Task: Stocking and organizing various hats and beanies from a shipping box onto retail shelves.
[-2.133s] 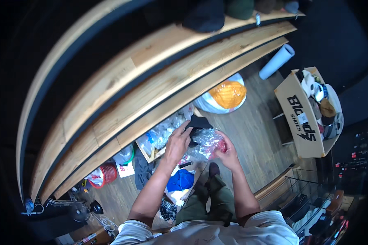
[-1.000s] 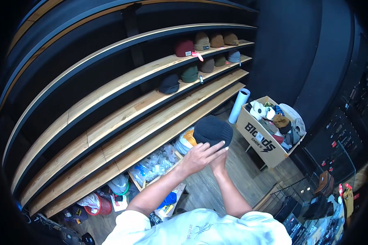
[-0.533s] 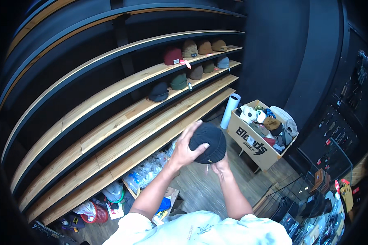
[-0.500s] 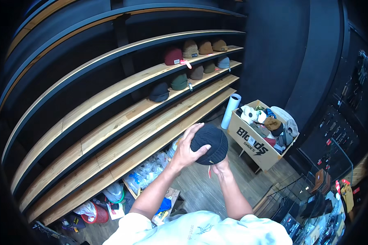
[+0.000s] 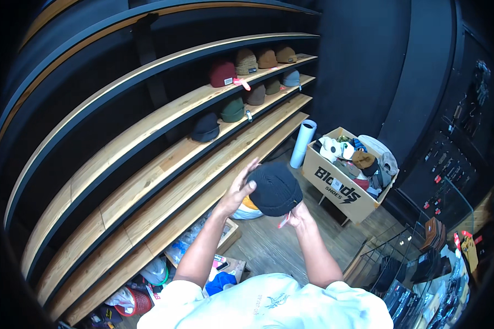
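Observation:
A black knit beanie (image 5: 274, 189) is held up in front of my chest, its rounded crown turned upward. My right hand (image 5: 300, 215) grips its lower right edge, with the fingers mostly hidden beneath the knit. Beside the left side of the beanie is my left hand (image 5: 238, 193), fingers stretched out and palm facing the knit; I cannot tell if it touches. A small red and white tag (image 5: 284, 221) hangs below the rim. On the shelves ahead sit a dark beanie (image 5: 206, 128), a green beanie (image 5: 233, 110), a maroon beanie (image 5: 222, 74) and several brown, tan and light blue ones.
Long curved wooden shelves (image 5: 142, 189) run along the left wall. Ahead right stands a cardboard box (image 5: 337, 183) heaped with hats, beside a pale upright roll (image 5: 303, 143). A red basket (image 5: 137, 302) sits low left. Glass display shelving (image 5: 392, 257) with wallets stands at right.
My left thumb has come off the front of the beanie and its fingers have straightened. The beanie has turned slightly and moved a little left. The view has shifted slightly.

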Demonstrator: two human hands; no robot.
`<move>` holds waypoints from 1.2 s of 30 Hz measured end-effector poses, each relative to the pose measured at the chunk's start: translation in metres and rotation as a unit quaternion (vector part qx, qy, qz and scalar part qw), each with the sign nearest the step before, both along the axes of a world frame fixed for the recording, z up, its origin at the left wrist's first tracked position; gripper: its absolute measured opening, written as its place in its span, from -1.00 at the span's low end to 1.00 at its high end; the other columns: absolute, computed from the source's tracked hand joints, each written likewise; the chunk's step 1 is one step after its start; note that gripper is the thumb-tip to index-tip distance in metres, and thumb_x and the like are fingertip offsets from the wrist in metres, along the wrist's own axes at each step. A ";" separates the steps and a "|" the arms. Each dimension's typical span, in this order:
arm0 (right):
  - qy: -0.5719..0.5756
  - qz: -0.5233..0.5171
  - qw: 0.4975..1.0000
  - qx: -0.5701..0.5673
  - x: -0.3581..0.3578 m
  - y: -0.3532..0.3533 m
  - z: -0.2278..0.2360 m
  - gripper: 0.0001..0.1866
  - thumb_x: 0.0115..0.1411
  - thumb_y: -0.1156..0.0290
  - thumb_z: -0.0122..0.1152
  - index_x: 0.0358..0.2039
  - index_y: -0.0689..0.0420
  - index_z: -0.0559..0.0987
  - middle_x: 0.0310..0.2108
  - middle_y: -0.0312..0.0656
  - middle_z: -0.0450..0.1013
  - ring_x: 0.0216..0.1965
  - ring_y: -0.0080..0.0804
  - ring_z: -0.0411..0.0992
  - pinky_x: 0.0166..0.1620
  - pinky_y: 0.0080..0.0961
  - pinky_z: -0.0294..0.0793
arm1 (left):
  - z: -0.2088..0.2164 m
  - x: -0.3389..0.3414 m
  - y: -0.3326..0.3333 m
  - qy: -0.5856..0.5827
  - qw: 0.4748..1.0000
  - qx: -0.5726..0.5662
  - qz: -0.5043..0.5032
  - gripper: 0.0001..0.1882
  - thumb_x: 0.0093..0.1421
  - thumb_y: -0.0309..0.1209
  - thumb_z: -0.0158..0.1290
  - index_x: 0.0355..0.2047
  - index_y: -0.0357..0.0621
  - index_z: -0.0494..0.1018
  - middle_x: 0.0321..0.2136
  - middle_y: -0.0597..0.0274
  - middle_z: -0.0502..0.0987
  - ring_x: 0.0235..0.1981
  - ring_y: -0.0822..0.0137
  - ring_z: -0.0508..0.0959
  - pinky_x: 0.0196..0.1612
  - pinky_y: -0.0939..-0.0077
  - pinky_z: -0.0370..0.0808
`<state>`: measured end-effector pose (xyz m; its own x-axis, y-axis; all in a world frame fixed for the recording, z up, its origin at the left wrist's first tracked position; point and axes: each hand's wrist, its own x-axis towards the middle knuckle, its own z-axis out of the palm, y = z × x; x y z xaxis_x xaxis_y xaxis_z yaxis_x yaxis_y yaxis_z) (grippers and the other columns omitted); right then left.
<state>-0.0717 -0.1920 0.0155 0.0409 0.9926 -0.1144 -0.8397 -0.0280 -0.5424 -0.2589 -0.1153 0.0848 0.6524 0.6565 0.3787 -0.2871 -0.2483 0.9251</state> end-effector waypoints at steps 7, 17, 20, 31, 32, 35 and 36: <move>0.059 -0.051 0.994 -0.082 0.017 0.028 -0.035 -0.52 0.37 0.12 -0.04 0.06 0.27 0.48 -0.04 -0.01 0.54 -0.11 -0.22 0.57 -0.06 -0.25 0.65 | -0.026 0.033 0.022 0.059 0.991 0.121 0.000 -0.09 -0.08 -0.24 0.43 0.22 -0.24 0.23 0.05 0.12 0.43 0.10 0.28 0.42 0.21 0.34 0.32; -0.265 -0.009 0.964 -0.028 0.090 0.034 -0.004 -0.11 0.30 -0.26 -0.12 0.38 0.15 0.02 0.29 0.12 0.13 0.09 0.01 0.40 0.03 -0.21 0.51 | -0.007 0.056 0.081 0.085 0.994 -0.021 0.064 -0.15 -0.01 -0.35 0.39 0.24 -0.22 0.20 0.04 0.10 0.45 0.08 0.30 0.44 0.20 0.37 0.36; -0.394 0.002 0.918 0.048 0.111 0.052 0.020 -0.09 0.25 -0.02 0.15 0.43 0.01 -0.08 0.35 0.11 0.01 0.23 -0.08 0.26 0.09 -0.25 0.46 | -0.002 0.078 0.095 0.148 0.987 -0.002 0.061 -0.10 -0.06 -0.25 0.43 0.23 -0.23 0.22 0.02 0.06 0.46 0.06 0.28 0.46 0.18 0.38 0.38; -0.270 0.149 0.948 0.075 0.190 0.126 0.000 -0.32 0.24 0.25 0.25 0.29 0.20 0.23 0.18 -0.14 0.33 0.17 -0.34 0.33 0.13 -0.36 0.43 | -0.029 0.136 0.129 0.135 0.987 -0.053 0.069 -0.03 0.13 0.02 0.24 0.36 -0.21 0.04 0.27 -0.07 0.24 0.28 0.13 0.26 0.34 0.27 0.14; -0.252 0.171 0.951 0.046 0.194 0.128 0.001 -0.32 0.24 0.25 0.25 0.29 0.20 0.23 0.19 -0.12 0.32 0.18 -0.33 0.33 0.15 -0.35 0.41 | -0.035 0.142 0.128 0.141 0.983 -0.080 0.080 -0.06 0.12 0.00 0.26 0.34 -0.23 0.09 0.24 -0.06 0.27 0.26 0.16 0.28 0.33 0.31 0.16; -0.310 0.196 0.930 0.013 0.206 0.139 0.004 -0.30 0.23 0.23 0.27 0.28 0.23 0.23 0.19 -0.08 0.32 0.19 -0.32 0.31 0.22 -0.35 0.33 | -0.039 0.160 0.125 0.163 0.972 -0.116 0.125 -0.12 0.07 -0.06 0.32 0.27 -0.27 0.22 0.17 -0.04 0.37 0.18 0.24 0.37 0.28 0.39 0.25; -0.308 0.200 0.930 0.012 0.208 0.144 0.002 -0.30 0.23 0.23 0.27 0.28 0.23 0.23 0.19 -0.08 0.32 0.19 -0.32 0.31 0.22 -0.35 0.33 | -0.049 0.163 0.131 0.181 0.967 -0.117 0.135 -0.13 0.07 -0.06 0.32 0.26 -0.27 0.23 0.14 -0.03 0.40 0.16 0.23 0.40 0.26 0.39 0.28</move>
